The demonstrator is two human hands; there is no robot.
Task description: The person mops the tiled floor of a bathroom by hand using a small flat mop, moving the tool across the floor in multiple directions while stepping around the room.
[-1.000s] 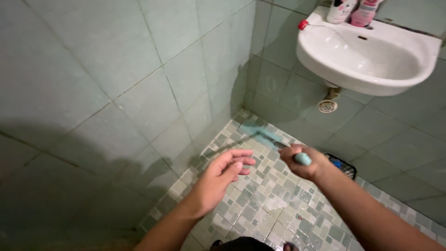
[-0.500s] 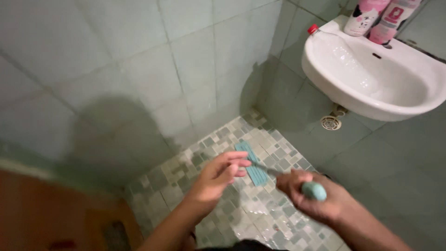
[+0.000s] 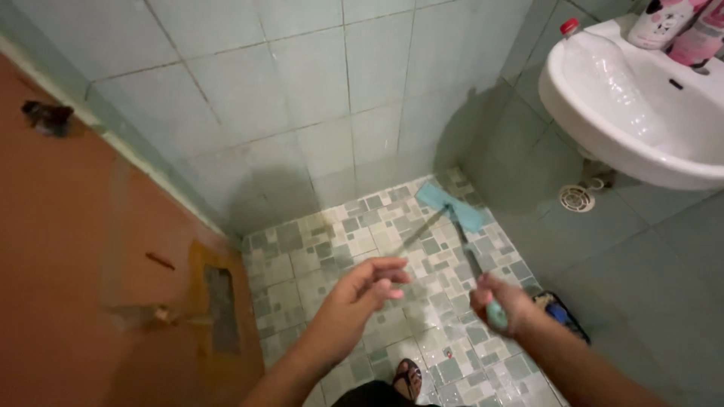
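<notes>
Floor-scrubbing step: right hand (image 3: 504, 303) with fingers clamped on the teal plastic handle of a long flat-headed floor brush (image 3: 451, 206), whose head rests on the wet mosaic-tiled floor (image 3: 362, 234) below-left of the white wall-hung washbasin (image 3: 603, 136); left hand (image 3: 367, 290) hovers empty, fingers loosely apart; the next stroke seems to call for firm downward pressure.

Your left hand (image 3: 369, 290) and right hand (image 3: 501, 301) are bare: no gloves, rings or watch. Both forearms are uncovered up to the frame edge, no sleeves in view. At bottom centre, dark clothing (image 3: 377, 394). Beside it, one foot in an open dark sandal (image 3: 408, 379), toes showing. The right hand is motion-blurred.
</notes>
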